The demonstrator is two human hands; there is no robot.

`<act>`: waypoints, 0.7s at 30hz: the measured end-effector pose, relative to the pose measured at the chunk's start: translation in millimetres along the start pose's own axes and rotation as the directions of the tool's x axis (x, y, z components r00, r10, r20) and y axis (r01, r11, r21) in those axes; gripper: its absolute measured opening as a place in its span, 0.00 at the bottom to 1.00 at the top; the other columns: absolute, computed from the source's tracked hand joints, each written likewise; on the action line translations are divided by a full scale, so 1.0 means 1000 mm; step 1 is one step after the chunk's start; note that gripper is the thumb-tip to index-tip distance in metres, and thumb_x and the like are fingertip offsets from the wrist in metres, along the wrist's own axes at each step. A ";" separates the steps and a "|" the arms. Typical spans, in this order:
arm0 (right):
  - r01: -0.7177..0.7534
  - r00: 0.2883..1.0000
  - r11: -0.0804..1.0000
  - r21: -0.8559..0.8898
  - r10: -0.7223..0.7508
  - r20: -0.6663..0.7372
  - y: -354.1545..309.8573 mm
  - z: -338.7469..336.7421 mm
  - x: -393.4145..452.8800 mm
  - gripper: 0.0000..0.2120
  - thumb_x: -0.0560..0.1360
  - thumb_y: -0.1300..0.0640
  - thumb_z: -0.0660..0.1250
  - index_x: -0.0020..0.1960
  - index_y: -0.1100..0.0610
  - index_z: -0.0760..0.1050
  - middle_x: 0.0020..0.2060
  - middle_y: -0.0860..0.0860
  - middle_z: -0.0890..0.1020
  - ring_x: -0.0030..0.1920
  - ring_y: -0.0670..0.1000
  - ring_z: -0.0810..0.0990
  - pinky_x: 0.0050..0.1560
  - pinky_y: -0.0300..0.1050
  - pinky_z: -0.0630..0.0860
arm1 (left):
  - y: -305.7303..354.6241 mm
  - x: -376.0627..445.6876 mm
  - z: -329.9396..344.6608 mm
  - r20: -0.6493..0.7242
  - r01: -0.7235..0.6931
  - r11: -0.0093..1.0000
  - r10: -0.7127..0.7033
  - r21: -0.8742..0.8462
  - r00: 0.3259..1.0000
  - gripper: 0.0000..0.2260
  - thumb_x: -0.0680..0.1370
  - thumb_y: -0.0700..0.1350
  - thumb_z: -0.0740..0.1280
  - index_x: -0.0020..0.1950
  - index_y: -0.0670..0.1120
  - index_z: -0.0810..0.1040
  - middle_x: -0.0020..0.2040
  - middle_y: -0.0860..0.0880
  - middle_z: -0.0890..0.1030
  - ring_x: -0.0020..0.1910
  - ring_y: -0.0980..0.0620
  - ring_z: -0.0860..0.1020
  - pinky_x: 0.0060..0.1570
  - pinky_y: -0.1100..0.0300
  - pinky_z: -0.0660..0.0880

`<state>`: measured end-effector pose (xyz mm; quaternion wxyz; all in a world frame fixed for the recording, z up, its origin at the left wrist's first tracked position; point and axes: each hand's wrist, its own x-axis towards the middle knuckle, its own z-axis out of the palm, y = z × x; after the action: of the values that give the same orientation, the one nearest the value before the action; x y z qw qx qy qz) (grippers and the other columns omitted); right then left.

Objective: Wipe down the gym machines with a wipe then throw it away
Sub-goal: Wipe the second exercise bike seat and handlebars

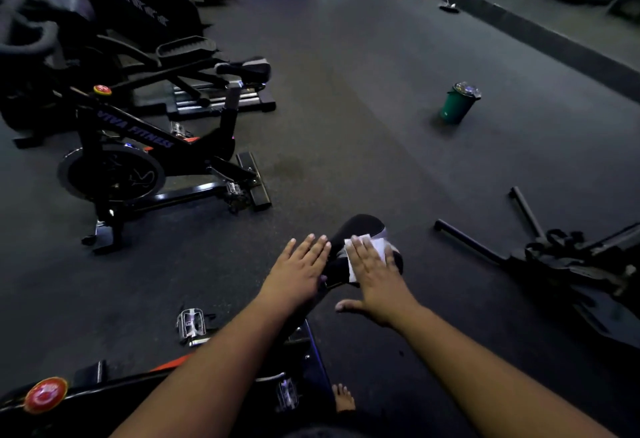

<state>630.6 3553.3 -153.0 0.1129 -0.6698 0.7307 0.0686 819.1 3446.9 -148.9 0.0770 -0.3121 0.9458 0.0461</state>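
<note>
A black bike saddle (360, 228) of the spin bike below me sits low in the middle of the view. A white wipe (377, 245) lies on the saddle. My right hand (375, 276) presses flat on the wipe with straight fingers and the thumb spread out. My left hand (299, 269) rests flat against the saddle's left side, fingers straight. A green trash bin (457, 103) with a dark liner stands on the floor far ahead to the right.
A second spin bike (138, 160) stands at the left, with an elliptical (194, 67) and a stair machine behind it. Another black machine (571, 264) lies at the right. A metal pedal (190, 325) and red knob (46, 394) belong to my bike. Dark rubber floor (346, 108) stretches between.
</note>
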 end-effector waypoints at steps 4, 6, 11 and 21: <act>-0.036 0.999 0.997 0.067 0.035 0.018 0.026 -0.029 0.044 0.66 0.54 0.14 0.26 0.83 0.50 0.39 0.82 0.48 0.41 0.81 0.50 0.39 0.77 0.64 0.34 | 0.001 0.002 -0.001 0.024 0.006 1.000 -0.005 -0.003 1.000 0.30 0.86 0.55 0.51 0.84 0.48 0.41 0.84 0.51 0.41 0.83 0.49 0.41 0.79 0.47 0.40; -0.092 0.996 0.990 0.105 0.090 0.027 0.030 -0.034 0.061 0.68 0.52 0.13 0.27 0.83 0.50 0.42 0.82 0.48 0.44 0.81 0.49 0.39 0.77 0.64 0.35 | 0.002 0.003 -0.002 0.035 0.011 1.000 -0.011 -0.003 0.999 0.30 0.86 0.55 0.51 0.84 0.48 0.41 0.84 0.52 0.41 0.83 0.49 0.41 0.79 0.47 0.41; 0.024 1.000 0.999 0.041 -0.024 0.010 0.025 -0.011 0.017 0.63 0.58 0.14 0.30 0.81 0.53 0.33 0.81 0.49 0.36 0.80 0.50 0.32 0.78 0.63 0.33 | 0.001 0.005 0.002 0.021 0.003 1.000 -0.003 -0.008 1.000 0.30 0.83 0.57 0.47 0.84 0.47 0.48 0.84 0.50 0.49 0.83 0.47 0.49 0.79 0.43 0.47; -0.169 0.985 0.946 0.276 0.169 0.024 0.055 -0.034 0.078 0.54 0.68 0.20 0.51 0.83 0.51 0.46 0.82 0.51 0.52 0.81 0.52 0.49 0.78 0.65 0.42 | 0.003 0.005 0.003 0.036 0.057 0.998 -0.056 -0.033 0.998 0.34 0.76 0.58 0.48 0.79 0.46 0.67 0.79 0.49 0.67 0.77 0.46 0.66 0.72 0.39 0.65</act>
<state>567.8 3474.5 -142.5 0.1993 -0.5823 0.7878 -0.0248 813.2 3447.0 -153.1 0.0897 -0.3391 0.9342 0.0655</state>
